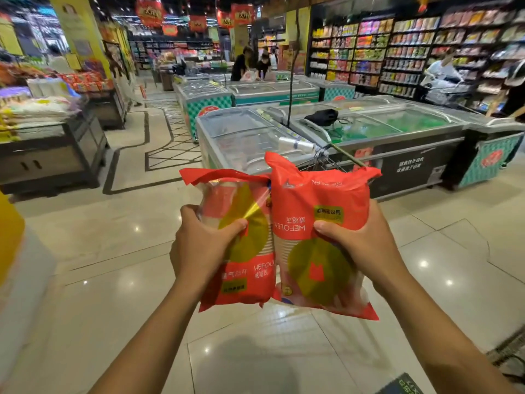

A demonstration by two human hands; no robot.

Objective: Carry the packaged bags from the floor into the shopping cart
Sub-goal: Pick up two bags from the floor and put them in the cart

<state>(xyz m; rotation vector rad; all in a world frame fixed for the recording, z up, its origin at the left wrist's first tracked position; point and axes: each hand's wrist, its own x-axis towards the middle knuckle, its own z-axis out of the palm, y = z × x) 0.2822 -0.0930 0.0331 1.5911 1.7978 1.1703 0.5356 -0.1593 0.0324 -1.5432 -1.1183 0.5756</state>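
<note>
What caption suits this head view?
Left hand grips left bag, right hand grips right bag, side by side before freezers.

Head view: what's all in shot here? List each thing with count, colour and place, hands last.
left bag: one, red with yellow circle, centre, off the floor
right bag: one, same colours, touching the left bag's side
shopping cart: one, metal wire, mostly hidden behind the bags
chest freezers: several, grey with glass lids, centre to right
black pouch: one, on a freezer lid
shelves: several bays, dark, mixed packets, right rear
display tables: at least two, dark, left
hanging banners: several, red, ceiling
floor: cream glossy tiles
left hand: grips the left bag
right hand: grips the right bag
</note>
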